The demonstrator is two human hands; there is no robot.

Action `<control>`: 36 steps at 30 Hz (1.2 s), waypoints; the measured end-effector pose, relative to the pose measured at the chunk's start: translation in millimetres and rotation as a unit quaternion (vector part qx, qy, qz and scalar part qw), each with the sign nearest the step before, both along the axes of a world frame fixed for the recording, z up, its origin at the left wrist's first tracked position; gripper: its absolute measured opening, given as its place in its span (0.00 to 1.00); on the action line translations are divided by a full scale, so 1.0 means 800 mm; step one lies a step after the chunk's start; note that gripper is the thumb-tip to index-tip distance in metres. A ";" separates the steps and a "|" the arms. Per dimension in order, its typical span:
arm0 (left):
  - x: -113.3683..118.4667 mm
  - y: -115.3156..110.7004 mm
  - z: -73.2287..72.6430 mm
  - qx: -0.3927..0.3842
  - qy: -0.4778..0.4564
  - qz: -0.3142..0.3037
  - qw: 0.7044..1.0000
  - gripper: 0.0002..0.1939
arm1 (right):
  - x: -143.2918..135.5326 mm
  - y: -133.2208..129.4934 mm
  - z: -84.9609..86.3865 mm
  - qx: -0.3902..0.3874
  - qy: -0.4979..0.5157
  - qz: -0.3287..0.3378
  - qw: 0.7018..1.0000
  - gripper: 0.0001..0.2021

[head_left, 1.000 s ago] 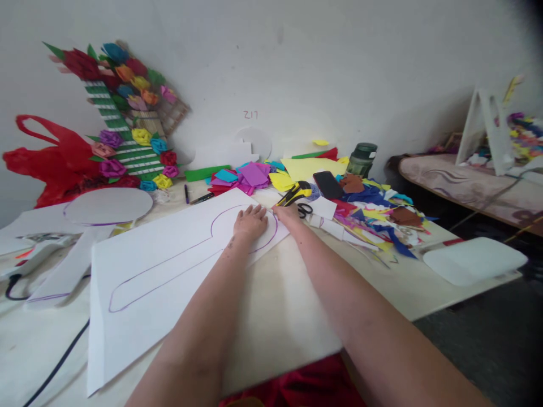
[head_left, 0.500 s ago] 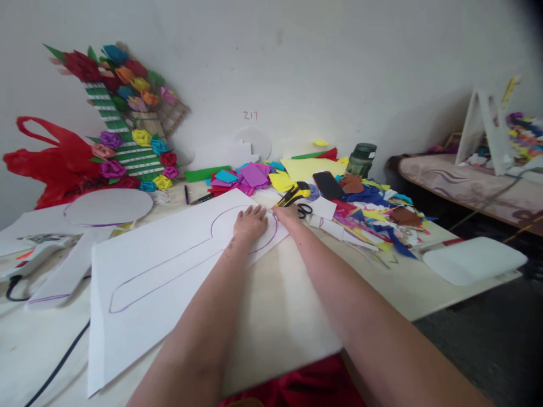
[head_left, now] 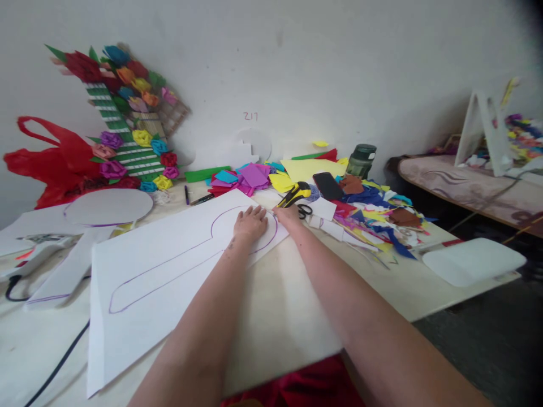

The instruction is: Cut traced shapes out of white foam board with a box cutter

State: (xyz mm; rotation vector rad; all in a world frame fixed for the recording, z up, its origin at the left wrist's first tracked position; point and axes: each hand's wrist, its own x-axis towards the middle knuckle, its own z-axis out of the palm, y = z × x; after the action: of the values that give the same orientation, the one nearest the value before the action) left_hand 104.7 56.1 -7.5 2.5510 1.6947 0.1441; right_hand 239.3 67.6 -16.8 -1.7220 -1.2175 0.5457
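A white board (head_left: 156,260) lies slanted on the table, marked with a purple outline of a circle joined to a long rounded strip. My left hand (head_left: 251,224) rests flat on the circle, its fingers spread. At the board's right edge, my right hand (head_left: 287,215) is closed around a yellow and black utility knife (head_left: 293,194), whose body points up and to the right. The blade is too small to make out. Black-handled scissors (head_left: 304,211) lie just right of that hand.
Colored paper scraps (head_left: 373,209), a phone (head_left: 328,186) and a green jar (head_left: 361,161) are at the back right. A glue gun (head_left: 36,257), white cutouts and a paper flower piece (head_left: 136,150) stand left. A white rounded piece (head_left: 474,261) lies right.
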 end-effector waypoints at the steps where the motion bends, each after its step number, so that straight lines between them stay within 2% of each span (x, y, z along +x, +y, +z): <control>1: 0.000 -0.001 0.001 0.001 0.001 0.001 1.000 0.26 | 0.000 0.000 0.000 0.001 0.002 0.000 1.000 0.05; 20: -0.001 0.000 0.002 -0.006 -0.001 0.003 1.000 0.27 | 0.002 0.000 -0.004 0.010 0.002 0.003 1.000 0.06; 36: 0.000 -0.001 0.002 -0.001 -0.002 0.004 1.000 0.26 | 0.000 -0.005 -0.001 0.027 0.003 0.009 1.000 0.03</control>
State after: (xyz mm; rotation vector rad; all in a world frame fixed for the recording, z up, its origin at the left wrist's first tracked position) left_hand 104.5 55.4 -6.2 2.5404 1.7028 0.1466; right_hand 239.5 63.3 -17.7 -1.6638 -1.2339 0.5249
